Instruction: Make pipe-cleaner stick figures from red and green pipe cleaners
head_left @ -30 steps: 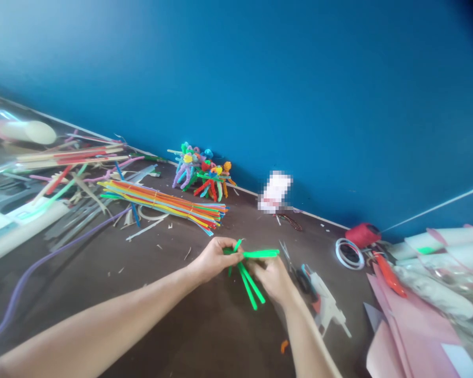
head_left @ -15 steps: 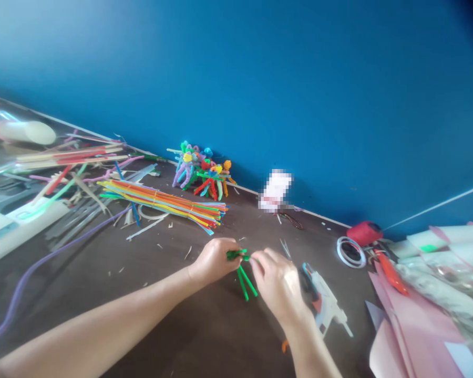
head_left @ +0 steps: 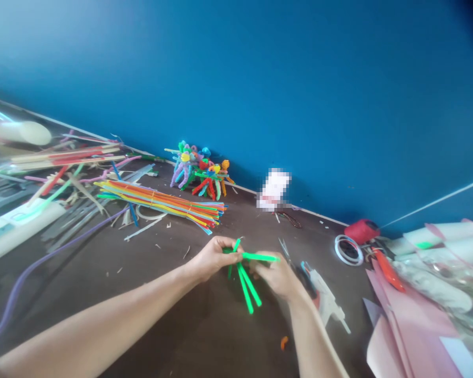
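Note:
Between the thumb and fingers of my left hand (head_left: 215, 258) is a bunch of green pipe cleaners (head_left: 249, 289), pinched where they meet. Two ends hang down from there, one points right, and shorter ends stick up and down near the thumb. My right hand (head_left: 278, 275) is close on the right with curled fingers against the bunch; the fingertips are partly hidden behind the green strands. The end pointing right crosses in front of this hand.
Beyond my hands lie a bundle of coloured pipe cleaners (head_left: 161, 202) and several small pipe-cleaner figures (head_left: 201, 170). A glue gun (head_left: 327, 299) and scissors (head_left: 286, 251) are beside my right hand. Pink sheets (head_left: 410, 320) and a red spool (head_left: 361, 231) lie right.
The green strands have turned and fanned out, with one end now pointing right across my right hand. My right hand has shifted slightly lower, its fingers now behind the strands.

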`<state>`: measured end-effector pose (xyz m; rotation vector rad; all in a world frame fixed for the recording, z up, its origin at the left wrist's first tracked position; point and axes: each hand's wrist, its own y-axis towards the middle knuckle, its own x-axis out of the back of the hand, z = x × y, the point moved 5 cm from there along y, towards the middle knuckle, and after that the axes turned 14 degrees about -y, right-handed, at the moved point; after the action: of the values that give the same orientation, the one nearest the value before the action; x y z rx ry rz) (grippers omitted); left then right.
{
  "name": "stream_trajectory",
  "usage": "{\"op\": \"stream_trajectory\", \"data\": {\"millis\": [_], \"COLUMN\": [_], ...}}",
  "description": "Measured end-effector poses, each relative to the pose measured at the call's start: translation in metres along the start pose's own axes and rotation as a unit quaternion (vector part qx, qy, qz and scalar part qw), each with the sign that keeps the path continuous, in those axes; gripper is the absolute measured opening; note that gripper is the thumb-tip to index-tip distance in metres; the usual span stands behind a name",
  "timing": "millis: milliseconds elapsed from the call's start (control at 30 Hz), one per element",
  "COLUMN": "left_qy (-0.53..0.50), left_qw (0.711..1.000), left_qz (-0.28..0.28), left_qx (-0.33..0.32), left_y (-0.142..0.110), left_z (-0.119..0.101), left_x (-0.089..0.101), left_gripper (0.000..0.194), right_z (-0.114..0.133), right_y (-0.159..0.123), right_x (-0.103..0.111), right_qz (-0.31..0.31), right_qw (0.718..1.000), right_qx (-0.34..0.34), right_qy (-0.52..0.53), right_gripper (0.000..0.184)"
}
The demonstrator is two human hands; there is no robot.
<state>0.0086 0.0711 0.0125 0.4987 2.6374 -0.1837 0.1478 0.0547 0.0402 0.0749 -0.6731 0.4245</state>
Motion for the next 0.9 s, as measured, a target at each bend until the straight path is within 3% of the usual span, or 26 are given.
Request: {"op": "stream_trajectory", "data": {"millis": [133,267,367,567,667,767,900], "left_qy": [0.052,0.094,0.095,-0.099,-0.179,-0.221,-0.221], "left_qw": [0.996,0.992,0.992,0.991,0.981,0.972,0.971], "left_qz": [-0.066,-0.077,-0.082,-0.049,-0.031,-0.034,-0.071], "left_qx": [-0.019,-0.015,-0.011,0.068,0.071,0.069,0.058], "left_y": [0.003,0.003,0.002,0.002,0.001,0.001,0.003], "left_z": [0.001,0.004,0.005,0.010,0.010,0.011,0.015], "left_x": [0.006,0.007,0.005,0.003,0.002,0.002,0.005], "left_gripper": [0.017,0.017,0.017,0.034,0.041,0.041,0.031], "right_z": [0.007,0.006,0.001,-0.002,0.002,0.005,0.003], "right_y": [0.004,0.005,0.004,0.001,-0.001,-0.002,0.002], "right_x": [-0.010,-0.010,-0.009,-0.004,-0.002,-0.002,-0.008], "right_qz": [-0.067,-0.146,-0.177,-0.213,-0.238,-0.262,-0.235], "right_qw": [0.997,0.989,0.984,0.976,0.970,0.964,0.971], "right_qx": [0.022,0.025,-0.011,-0.048,-0.050,-0.039,-0.013], "right_qy": [-0.008,0.000,-0.021,0.014,0.014,0.019,0.039], "right_gripper": [0.019,0.024,0.023,0.028,0.029,0.027,0.024]}}
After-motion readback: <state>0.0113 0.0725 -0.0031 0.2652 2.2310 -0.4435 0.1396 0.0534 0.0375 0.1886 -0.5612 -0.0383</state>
